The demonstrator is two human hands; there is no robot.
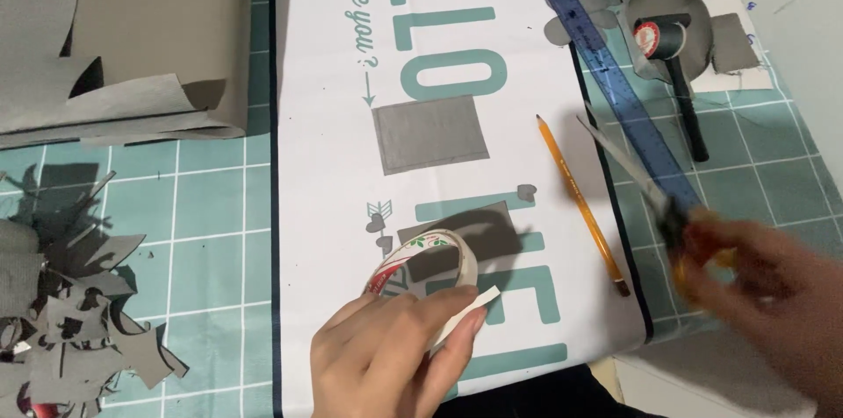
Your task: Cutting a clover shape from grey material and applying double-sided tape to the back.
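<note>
Left hand (395, 356) grip closed on tape roll (426, 264) above white printed mat (325, 119), loose strip end pinched, right hand (773, 295) grip closed on blurred scissors (645, 185), beside yellow pencil (580, 198), blue ruler (615, 75).

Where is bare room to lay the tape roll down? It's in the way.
Free: mat left of the grey square; teal cloth between scraps and mat. Crowded: right side, with pencil, ruler, scissors.

Two bare hands, left hand (386, 356) and blurred right hand (773, 282), no sleeves, rings or gloves visible
</note>
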